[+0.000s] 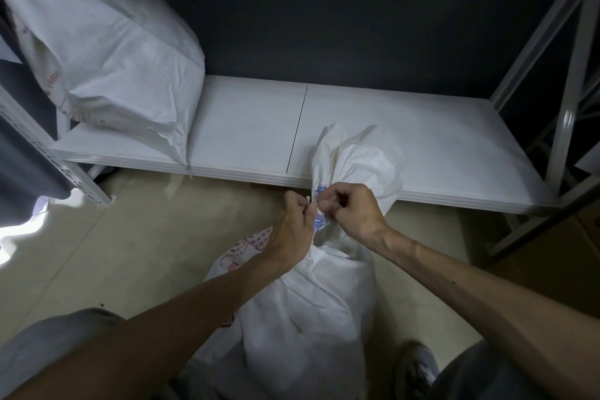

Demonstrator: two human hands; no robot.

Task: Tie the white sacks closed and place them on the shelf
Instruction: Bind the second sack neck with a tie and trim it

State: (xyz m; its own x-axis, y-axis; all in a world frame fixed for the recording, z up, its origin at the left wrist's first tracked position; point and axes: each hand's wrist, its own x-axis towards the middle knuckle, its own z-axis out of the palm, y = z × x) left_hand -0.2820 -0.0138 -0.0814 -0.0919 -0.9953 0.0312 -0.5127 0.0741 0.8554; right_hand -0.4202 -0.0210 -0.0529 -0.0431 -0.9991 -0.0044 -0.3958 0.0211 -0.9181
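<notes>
Gathered sack [308, 318] neck, left hand [293, 230] and right hand [352, 214] pinching tie [308, 198]

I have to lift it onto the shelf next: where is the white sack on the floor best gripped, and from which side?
Grip the sack at its cinched neck, just under the tie that the left hand and right hand pinch, coming from above: it stands upright and narrows there to a bunch. Below, it widens, so a second hand underneath likely helps.

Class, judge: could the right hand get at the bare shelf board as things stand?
Probably yes: the shelf board lies open just beyond the right hand, though its grip is busy pinching the tie on the sack.
</notes>
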